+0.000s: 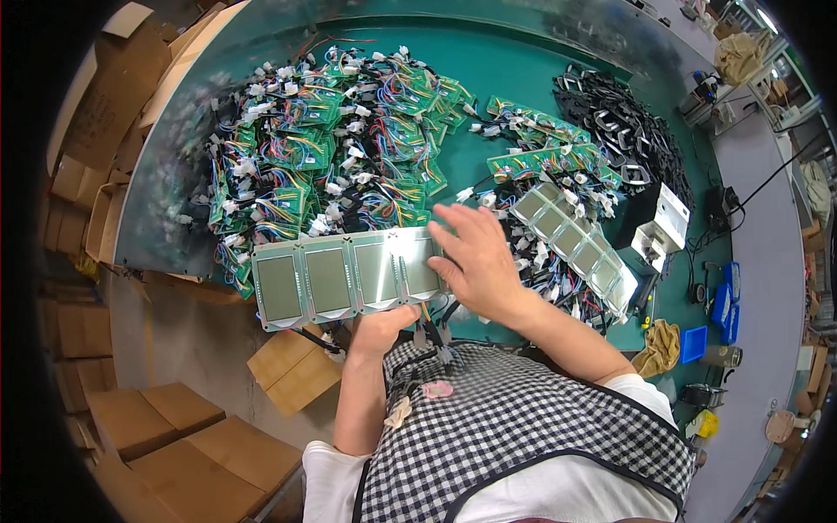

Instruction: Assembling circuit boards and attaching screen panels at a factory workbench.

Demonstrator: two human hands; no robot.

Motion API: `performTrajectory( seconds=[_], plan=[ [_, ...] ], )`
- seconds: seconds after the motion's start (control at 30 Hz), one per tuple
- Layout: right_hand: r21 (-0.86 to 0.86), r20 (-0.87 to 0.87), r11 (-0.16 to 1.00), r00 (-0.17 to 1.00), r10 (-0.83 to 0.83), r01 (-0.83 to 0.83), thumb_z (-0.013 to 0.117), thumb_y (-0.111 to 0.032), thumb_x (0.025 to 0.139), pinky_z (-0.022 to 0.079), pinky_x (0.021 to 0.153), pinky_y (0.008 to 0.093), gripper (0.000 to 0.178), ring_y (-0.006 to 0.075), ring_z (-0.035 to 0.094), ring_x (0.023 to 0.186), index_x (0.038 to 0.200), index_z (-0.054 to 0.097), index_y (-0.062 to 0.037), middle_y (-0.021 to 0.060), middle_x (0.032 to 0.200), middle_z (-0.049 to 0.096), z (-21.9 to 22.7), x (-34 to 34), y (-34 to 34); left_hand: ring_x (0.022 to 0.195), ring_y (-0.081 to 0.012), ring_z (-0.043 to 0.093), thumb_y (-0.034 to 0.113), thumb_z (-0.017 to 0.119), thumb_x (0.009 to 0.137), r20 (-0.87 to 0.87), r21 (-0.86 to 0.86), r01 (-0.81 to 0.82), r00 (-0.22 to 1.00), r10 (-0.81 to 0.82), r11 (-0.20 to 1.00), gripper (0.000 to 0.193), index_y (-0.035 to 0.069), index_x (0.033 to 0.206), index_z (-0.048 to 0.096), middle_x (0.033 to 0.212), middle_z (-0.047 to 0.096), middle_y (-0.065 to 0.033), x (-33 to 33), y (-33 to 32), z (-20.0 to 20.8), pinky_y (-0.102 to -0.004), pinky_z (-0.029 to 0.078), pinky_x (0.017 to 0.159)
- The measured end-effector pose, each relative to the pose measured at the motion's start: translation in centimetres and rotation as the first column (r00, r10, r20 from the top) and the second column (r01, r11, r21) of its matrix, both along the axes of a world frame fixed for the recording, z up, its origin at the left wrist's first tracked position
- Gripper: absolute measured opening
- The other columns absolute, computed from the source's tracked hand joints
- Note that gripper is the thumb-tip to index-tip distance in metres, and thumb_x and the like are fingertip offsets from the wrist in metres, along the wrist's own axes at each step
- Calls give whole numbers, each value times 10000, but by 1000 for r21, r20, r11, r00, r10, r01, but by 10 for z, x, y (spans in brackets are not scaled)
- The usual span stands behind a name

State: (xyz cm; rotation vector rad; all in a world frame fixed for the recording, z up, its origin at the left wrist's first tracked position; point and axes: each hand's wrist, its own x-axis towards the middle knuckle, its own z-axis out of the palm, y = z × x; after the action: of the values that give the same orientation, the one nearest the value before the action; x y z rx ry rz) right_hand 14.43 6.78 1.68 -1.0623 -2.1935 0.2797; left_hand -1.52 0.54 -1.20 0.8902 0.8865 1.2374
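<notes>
My left grip (384, 329) clasps a four-screen board (349, 277) from below, while my right grip (475, 264) lies spread, unclenched, against its right end.

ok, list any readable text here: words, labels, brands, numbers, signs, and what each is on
None readable.
Four-screen LCD board: tiny print beside the screens, too small.
Green circuit boards: any print too small.
Upper-left cardboard box: faint marking, too blurred.

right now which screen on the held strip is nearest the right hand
The rightmost screen, by the right hand; the other three screens sit farther left along the strip.
</notes>
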Motion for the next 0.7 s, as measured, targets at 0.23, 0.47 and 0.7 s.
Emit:
performTrajectory(
  seconds=[0.23,0.47,0.7],
  plan=[
    [83,-81,996,996,30,-23,629,-86,656,352,859,447,268,285,486,976,919,601,-42,96,1031,545,-7,-5,-7,880,-145,514,-67,485,639,39,33,-53,998,52,998,461,-17,1097,461,993,527,-57,3,1,-8,-257,432,717],
    [-259,-240,954,967,88,-152,630,-49,623,379,673,361,104,266,481,731,705,566,-47,85,749,516,3,-1,9,851,-150,530,-23,521,684,56,-6,-123,991,123,992,374,-20,1057,493,948,551,-60,11,1,-1,-272,432,730],
    [-741,-530,618,794,-296,-264,538,-40,758,438,503,217,70,91,522,562,697,521,-12,19,616,526,-34,41,14,926,-214,532,-37,517,711,52,-78,-366,927,371,927,443,12,1142,427,1047,523,-101,-41,2,-6,-351,451,774]
  ],
)
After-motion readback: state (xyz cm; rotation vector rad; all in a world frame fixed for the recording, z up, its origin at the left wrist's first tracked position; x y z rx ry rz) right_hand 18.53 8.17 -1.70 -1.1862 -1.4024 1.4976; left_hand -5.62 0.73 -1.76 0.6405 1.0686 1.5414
